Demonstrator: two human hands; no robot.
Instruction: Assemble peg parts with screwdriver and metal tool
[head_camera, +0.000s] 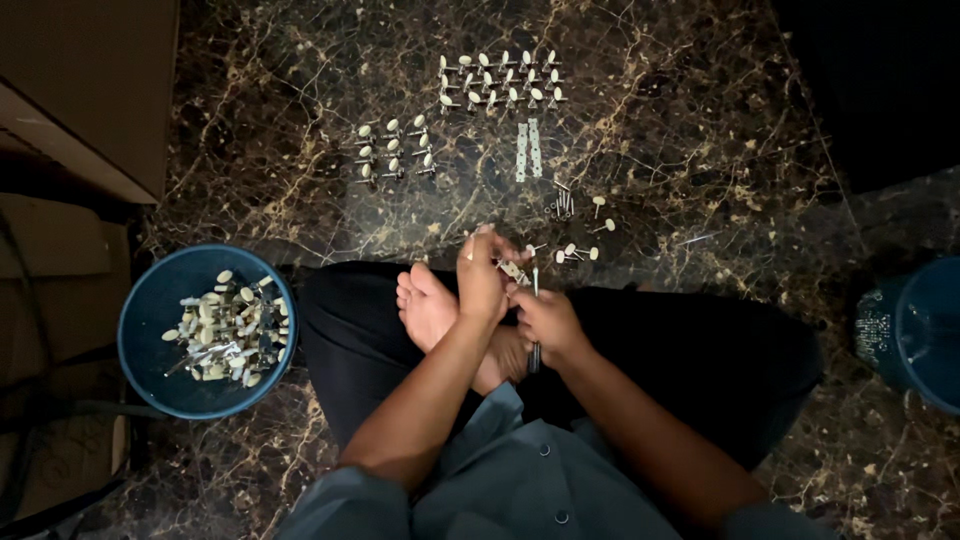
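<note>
I sit cross-legged on a dark marble floor. My left hand (482, 275) pinches a small metal tuning-peg plate (512, 269) above my bare feet. My right hand (546, 318) grips a thin dark screwdriver (535, 330) whose tip points up at that plate. On the floor in front lie two narrow metal strips (527, 150), rows of cream-knobbed tuning pegs (500, 80), a second group of such pegs (396, 150), a few loose pegs (578, 252) and a small pile of screws (561, 205).
A blue bowl (150, 300) at my left holds several cream-knobbed pegs and metal parts. Another blue container (920, 330) stands at the right edge. Brown cardboard (90, 90) lies at the upper left.
</note>
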